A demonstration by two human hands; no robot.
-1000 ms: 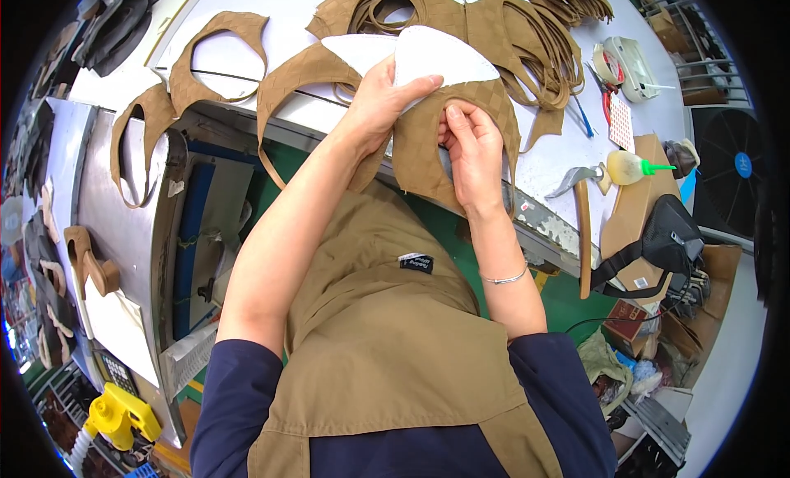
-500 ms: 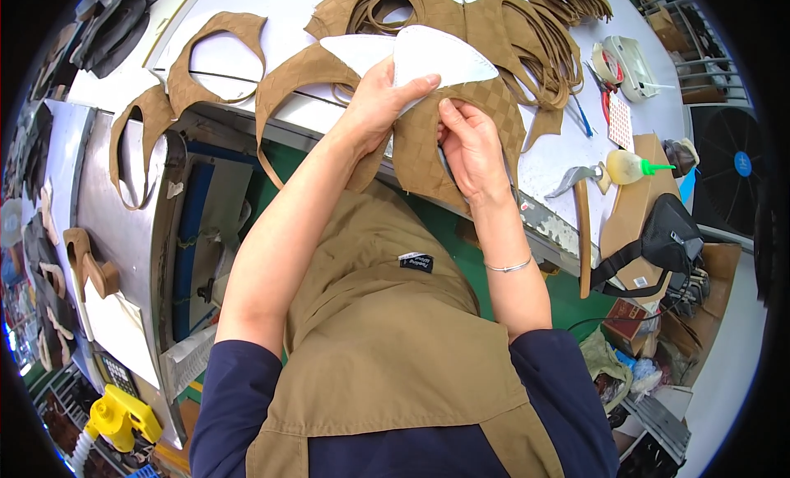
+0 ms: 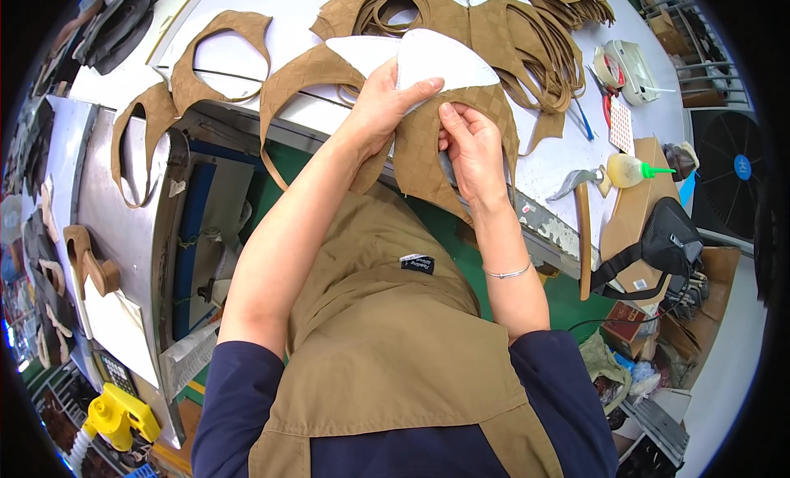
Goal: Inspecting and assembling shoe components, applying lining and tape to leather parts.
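Both hands hold up a brown woven-pattern shoe upper (image 3: 424, 153) with a white lining panel (image 3: 444, 62) at its toe. My left hand (image 3: 385, 104) grips it at the left, thumb lying across the border between white and brown. My right hand (image 3: 473, 149) pinches its brown edge between thumb and curled fingers; the fingertips are partly hidden. Just left of it, another brown upper (image 3: 288, 87) with a white panel lies over the table edge. Behind are stacked brown cut uppers (image 3: 543, 62).
Two loose brown pieces (image 3: 193, 83) (image 3: 148, 120) lie at the table's left. To the right are a hammer (image 3: 584, 231), a glue bottle (image 3: 627, 170) with a green nozzle, a blue-handled tool (image 3: 585, 122) and a tape roll (image 3: 607, 69). A black bag (image 3: 668, 235) hangs by a cardboard box.
The right hand has shifted very slightly along the upper's edge, and the held upper has tilted a little. Both hands keep their grip.
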